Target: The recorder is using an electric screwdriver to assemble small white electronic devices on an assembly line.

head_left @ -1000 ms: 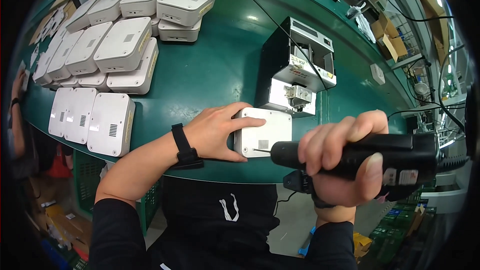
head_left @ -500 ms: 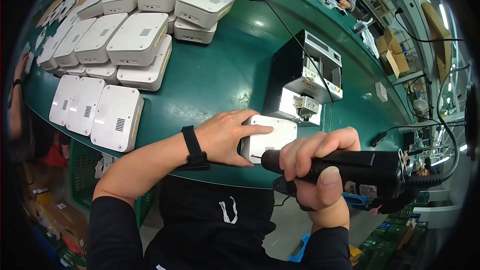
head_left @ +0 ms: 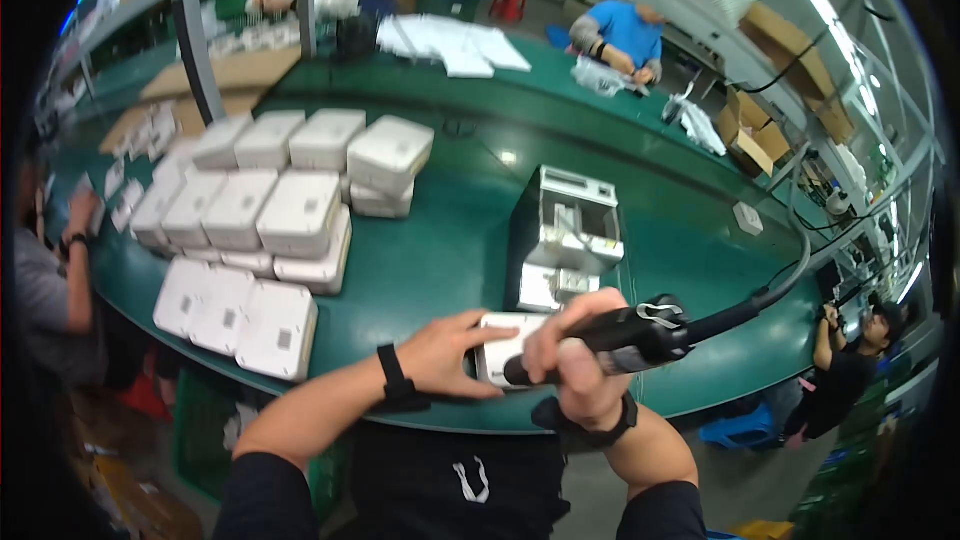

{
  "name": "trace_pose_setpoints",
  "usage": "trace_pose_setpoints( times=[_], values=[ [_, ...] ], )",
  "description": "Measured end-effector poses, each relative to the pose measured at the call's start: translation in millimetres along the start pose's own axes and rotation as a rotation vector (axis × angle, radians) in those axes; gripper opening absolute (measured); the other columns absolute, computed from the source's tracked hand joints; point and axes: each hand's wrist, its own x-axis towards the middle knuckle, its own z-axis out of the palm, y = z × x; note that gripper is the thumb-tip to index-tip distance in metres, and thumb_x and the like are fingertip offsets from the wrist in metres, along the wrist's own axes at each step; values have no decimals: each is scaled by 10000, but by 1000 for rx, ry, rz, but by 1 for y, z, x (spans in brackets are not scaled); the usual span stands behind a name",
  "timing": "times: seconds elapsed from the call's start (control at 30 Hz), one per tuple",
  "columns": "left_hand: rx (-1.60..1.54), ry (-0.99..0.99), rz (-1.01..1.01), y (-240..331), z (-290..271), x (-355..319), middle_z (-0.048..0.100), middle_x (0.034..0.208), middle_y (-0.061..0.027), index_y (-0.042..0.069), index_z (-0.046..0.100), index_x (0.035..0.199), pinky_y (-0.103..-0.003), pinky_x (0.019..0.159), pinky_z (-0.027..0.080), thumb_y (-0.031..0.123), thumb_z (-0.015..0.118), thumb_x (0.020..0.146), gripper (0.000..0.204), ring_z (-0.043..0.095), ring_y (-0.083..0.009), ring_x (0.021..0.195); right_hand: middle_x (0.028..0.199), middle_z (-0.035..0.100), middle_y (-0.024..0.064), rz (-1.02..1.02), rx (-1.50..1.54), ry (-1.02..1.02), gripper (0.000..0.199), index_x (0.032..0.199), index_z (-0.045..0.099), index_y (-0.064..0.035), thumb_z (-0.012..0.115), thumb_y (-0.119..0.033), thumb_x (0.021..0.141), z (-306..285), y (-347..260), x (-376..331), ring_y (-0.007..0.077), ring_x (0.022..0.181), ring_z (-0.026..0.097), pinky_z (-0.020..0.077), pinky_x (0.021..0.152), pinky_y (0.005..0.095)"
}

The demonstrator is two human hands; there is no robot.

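My left hand [head_left: 438, 356] grips the left edge of a white plastic device housing [head_left: 497, 350] near the table's front edge, its thumb and fingers spread around the side and top. In my right hand [head_left: 580, 368] is a black electric screwdriver [head_left: 645, 338], held nearly level, with its cord running off to the upper right. The screwdriver's nose is at the housing's near corner; whether the bit touches a screw is too blurred to tell. My right fingers hide the housing's right part. Just beyond it stands a black and silver machine [head_left: 535, 250].
Stacked white housings [head_left: 236, 208] fill the left of the green table [head_left: 430, 270], with several lying in a front row [head_left: 279, 330]. A small white box [head_left: 748, 218] sits at right. Co-workers are at left, across the table and far right. A green crate [head_left: 200, 430] stands below.
The view has tilted up, showing more of the far table and co-workers. My left hand keeps its hold on the housing. The screwdriver's rear end now points more to the upper right.
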Motion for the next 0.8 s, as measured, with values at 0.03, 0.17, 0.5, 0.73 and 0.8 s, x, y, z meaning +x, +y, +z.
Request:
trace_pose_setpoints(
  times=[0.03,0.17,0.5,0.73,0.8],
  values=[
    [44,-4,22,6,-4,-5,583,1202,-204,165,595,1323,-395,901,525,361,868,650,752,626,-375,1031,690,513,63,7,122,52,356,1046,415,-72,662,-274,890,-4,-10,1,176,548,526,485,567,338],
    [-97,27,-252,25,-17,-35,646,1102,-183,92,574,1336,-365,880,528,400,809,763,692,648,-316,1004,700,516,63,-114,188,227,306,1071,436,-60,649,-188,891,-47,-40,6,169,580,552,499,580,334],
    [-1293,284,-1018,14,-42,-54,641,1118,-266,-20,415,1391,-401,830,583,458,455,1014,610,692,-335,958,742,586,65,9,-328,391,131,961,531,-20,616,-78,880,-140,2,-23,171,625,608,499,591,298],
    [-1359,508,-1014,-77,-26,7,644,1141,-276,-39,465,1314,-415,829,594,447,431,1027,565,688,-340,989,688,582,72,-37,-112,622,88,914,535,-14,605,-39,866,-163,15,-34,166,556,590,489,547,303],
    [-1341,571,-891,-103,-27,36,638,1176,-259,-38,470,1316,-417,873,581,407,440,1033,528,671,-335,1039,691,582,72,-43,-119,626,86,915,535,-14,602,-36,867,-161,17,-33,164,555,588,488,543,303]
  ],
)
